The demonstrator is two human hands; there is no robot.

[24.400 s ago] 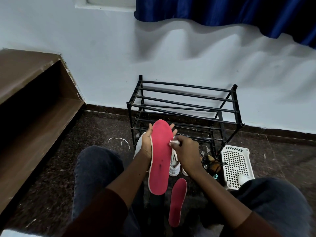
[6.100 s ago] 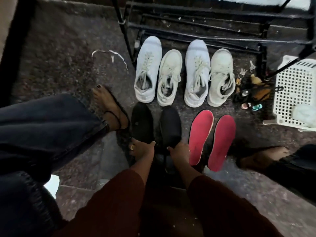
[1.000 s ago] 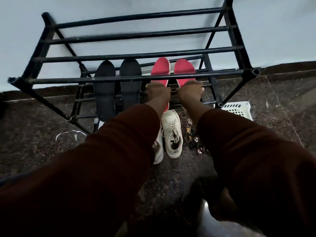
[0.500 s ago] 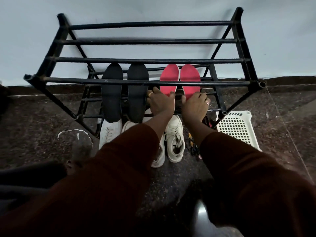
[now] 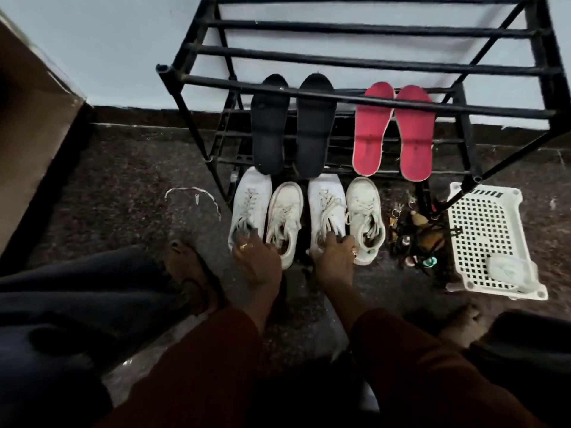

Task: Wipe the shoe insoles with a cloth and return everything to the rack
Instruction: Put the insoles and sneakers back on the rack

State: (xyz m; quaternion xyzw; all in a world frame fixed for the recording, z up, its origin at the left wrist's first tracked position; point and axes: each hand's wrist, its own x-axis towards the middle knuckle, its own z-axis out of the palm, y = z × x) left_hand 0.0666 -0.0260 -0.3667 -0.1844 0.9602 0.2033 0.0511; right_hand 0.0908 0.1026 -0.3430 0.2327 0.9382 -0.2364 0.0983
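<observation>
Your left hand (image 5: 256, 264) hooks its fingers into the leftmost white sneaker (image 5: 250, 205); your right hand (image 5: 333, 257) grips the third sneaker (image 5: 327, 205) likewise. Black insoles (image 5: 268, 125) and red insoles (image 5: 370, 131) lie on the rack (image 5: 340, 60). A perforated basket (image 5: 485, 230) and trinkets (image 5: 414, 236) crowd the right; speckled floor (image 5: 123, 180) lies open leftward.

Home interior, shoe rack (image 5: 355, 61) against painted wall (image 5: 108, 41), speckled stone floor (image 5: 123, 186)

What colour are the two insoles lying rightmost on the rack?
The insoles are red; head view.
</observation>
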